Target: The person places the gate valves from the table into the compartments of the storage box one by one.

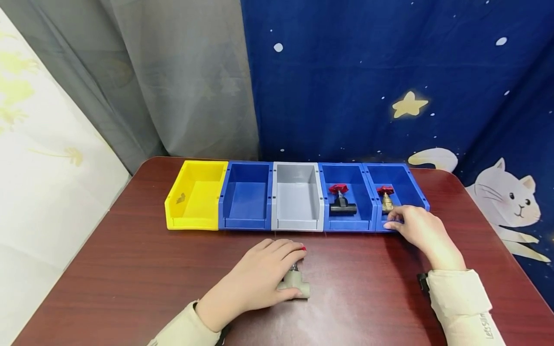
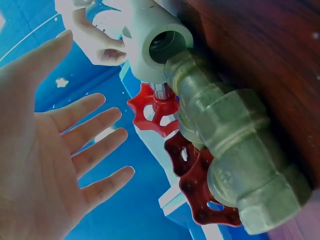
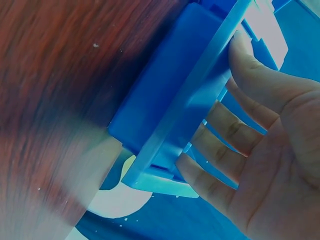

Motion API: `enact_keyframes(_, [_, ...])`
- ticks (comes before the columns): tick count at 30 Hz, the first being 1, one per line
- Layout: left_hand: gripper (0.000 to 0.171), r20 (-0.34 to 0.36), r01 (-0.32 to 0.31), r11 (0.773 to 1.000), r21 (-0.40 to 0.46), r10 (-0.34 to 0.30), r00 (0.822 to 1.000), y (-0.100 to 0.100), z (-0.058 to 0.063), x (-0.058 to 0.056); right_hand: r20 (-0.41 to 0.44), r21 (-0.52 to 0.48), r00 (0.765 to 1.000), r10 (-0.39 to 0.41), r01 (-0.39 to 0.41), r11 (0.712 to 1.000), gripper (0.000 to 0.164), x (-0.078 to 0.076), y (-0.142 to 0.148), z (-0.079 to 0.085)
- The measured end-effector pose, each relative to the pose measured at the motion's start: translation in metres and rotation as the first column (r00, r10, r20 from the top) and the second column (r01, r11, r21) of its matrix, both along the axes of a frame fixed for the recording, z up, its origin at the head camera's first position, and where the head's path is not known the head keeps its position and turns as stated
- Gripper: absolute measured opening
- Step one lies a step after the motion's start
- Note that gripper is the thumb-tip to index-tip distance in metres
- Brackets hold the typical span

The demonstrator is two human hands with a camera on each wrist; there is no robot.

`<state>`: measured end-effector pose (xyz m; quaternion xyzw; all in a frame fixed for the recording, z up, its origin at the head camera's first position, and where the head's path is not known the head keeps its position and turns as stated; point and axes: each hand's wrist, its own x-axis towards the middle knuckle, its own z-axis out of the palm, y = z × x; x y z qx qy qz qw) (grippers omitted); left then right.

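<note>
My left hand (image 1: 261,276) hovers palm-down over a row of valves on the table, fingers spread. Most of that row is hidden beneath it in the head view. Nearest its fingers lies a pale grey tee-shaped valve (image 2: 157,42) with a bright red handwheel (image 2: 152,112). Two brass valves with dark red handwheels (image 2: 212,195) lie beside it, the nearer brass valve (image 2: 230,125) large in the left wrist view. My right hand (image 1: 421,233) reaches over the front lip of the rightmost blue bin (image 1: 400,178), fingers relaxed. A brass valve (image 1: 387,204) stands inside by its fingertips.
Left of that bin, another blue bin (image 1: 350,175) holds a black valve (image 1: 343,207) with a red handwheel. Further left in the same row stand a grey bin (image 1: 297,192), a blue bin (image 1: 247,197) and a yellow bin (image 1: 203,192). Curtains (image 1: 329,86) hang behind the table.
</note>
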<state>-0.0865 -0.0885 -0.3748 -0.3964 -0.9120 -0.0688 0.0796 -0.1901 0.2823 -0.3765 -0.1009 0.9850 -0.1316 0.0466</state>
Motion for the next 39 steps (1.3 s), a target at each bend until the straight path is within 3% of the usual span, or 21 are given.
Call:
enact_keyframes(11, [0.091, 0.088, -0.072, 0.991, -0.114, 0.083, 0.993, 0.017, -0.001, -0.007, 0.010, 0.012, 1.000, -0.005, 0.005, 1.000, 0.021, 0.000, 0.000, 0.002])
enact_keyframes(17, [0.097, 0.079, -0.098, 0.978, -0.186, 0.115, 0.990, 0.022, -0.004, -0.010, 0.010, 0.012, 1.000, -0.005, 0.004, 1.000, 0.022, -0.001, -0.002, 0.002])
enact_keyframes(23, [0.095, 0.075, -0.091, 0.964, -0.250, 0.112, 0.991, 0.026, -0.007, -0.015, 0.005, 0.015, 1.000, -0.011, 0.011, 1.000, 0.023, -0.001, -0.002, 0.001])
enact_keyframes(32, [0.100, 0.070, -0.071, 0.950, -0.305, 0.097, 0.993, 0.030, -0.006, -0.016, 0.006, 0.015, 1.000, -0.015, 0.015, 1.000, 0.030, -0.001, -0.002, 0.001])
enact_keyframes(39, [0.094, 0.077, -0.055, 0.945, -0.323, 0.084, 0.994, 0.034, -0.007, -0.016, 0.002, 0.013, 1.000, -0.015, 0.015, 1.000, 0.029, 0.000, -0.003, 0.001])
